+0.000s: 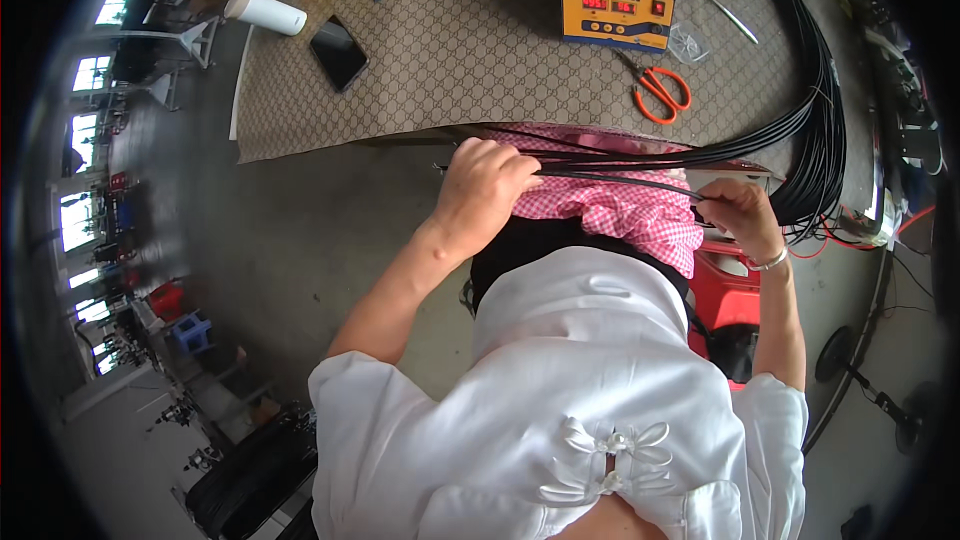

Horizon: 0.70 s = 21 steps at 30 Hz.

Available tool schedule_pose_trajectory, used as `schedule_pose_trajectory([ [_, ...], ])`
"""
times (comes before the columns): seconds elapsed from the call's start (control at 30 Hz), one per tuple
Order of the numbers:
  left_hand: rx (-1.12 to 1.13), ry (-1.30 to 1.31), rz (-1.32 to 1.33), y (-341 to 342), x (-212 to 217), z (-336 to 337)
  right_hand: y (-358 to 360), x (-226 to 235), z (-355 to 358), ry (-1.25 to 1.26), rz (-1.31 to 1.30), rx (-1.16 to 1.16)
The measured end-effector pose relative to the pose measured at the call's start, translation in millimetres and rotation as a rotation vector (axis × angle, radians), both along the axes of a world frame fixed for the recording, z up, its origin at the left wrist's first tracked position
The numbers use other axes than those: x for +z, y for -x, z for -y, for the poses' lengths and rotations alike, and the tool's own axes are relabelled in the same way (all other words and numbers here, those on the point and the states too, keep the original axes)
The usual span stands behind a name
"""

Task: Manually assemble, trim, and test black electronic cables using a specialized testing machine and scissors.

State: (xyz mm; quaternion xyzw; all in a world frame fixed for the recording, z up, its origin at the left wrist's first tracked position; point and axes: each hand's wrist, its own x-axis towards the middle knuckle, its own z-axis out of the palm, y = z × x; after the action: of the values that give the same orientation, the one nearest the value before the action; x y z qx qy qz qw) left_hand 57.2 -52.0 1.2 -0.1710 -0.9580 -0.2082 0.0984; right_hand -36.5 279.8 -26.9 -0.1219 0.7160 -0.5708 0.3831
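My left hand (482,185) is closed around the ends of several black cables (600,156), which lie over my lap at the table's front edge. Short tips stick out past its left side. To the right, my right hand (738,212) pinches one black cable (630,178) that runs across from the left hand. The cables curve away at the right into a thick black bundle (815,130) resting on the table's right side. A pink checked cloth (610,202) covers my lap beneath the cables.
On the patterned table (470,50) are orange-handled scissors (662,94), a yellow and blue powered box (615,5), metal tweezers (722,8) and a small clear plastic bag (688,43). A black phone (339,53) and white bottle (265,12) are at left. A fan (870,385) stands at right.
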Motion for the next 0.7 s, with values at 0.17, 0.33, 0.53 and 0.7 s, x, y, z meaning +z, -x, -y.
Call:
schedule_pose_trajectory([
  [0.17, 0.074, -0.172, 0.009, -17, 2, -3, -9, -7, -8, -0.002, 0.053, 0.009],
  [0.33, 0.229, -0.444, 0.023, -28, -6, -19, -23, -21, 0, -0.079, -0.131, 0.031],
  [0.53, 0.137, -0.411, 0.010, -46, -26, -53, -46, -11, 62, 0.093, -0.415, 0.182],
  [0.7, 0.336, -0.895, 0.612, -57, -20, -54, -63, 2, 79, 0.071, -0.693, 0.129],
])
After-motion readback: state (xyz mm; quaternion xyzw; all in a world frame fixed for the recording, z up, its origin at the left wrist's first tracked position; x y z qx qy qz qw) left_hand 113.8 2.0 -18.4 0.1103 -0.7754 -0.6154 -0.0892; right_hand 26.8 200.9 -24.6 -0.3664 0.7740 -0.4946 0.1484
